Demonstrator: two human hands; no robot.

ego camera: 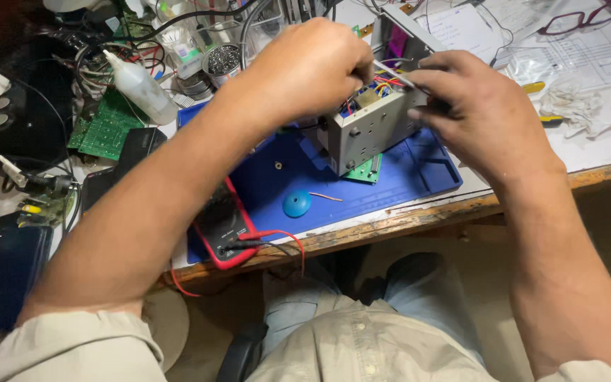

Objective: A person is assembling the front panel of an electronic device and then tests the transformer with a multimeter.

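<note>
Head view, looking down at a cluttered workbench, left to right. Far left: black gear and cables, a green circuit board (105,127) lying flat, a white squeeze bottle (139,86) tipped on its side just above it. Round tin of metal wool (223,59) behind the bottle. Red-edged black multimeter (222,225) at the bench's front edge, red lead plugged in, half on the blue mat (419,173). On the mat: a small blue dome-shaped cap (296,204) and a short loose bit of wire (327,197) beside it.

Centre: grey metal box (369,124), open on top, coloured wires bunched inside, standing on the mat with a small green board (366,170) poking out under it. Left hand (305,67) sits over the box's top left, fingers curled tight and pinching something thin among the wires; what exactly, cannot tell. Right hand (479,117) is against the box's right side, fingers closed on a thin white rod or wire (394,74) that runs between both hands. Box lies directly under and between the two grips.

Right: white paper sheet with a printed line diagram (588,53), dark-framed glasses (578,20) on it, crumpled white tissue (574,106) near the bench edge.
</note>
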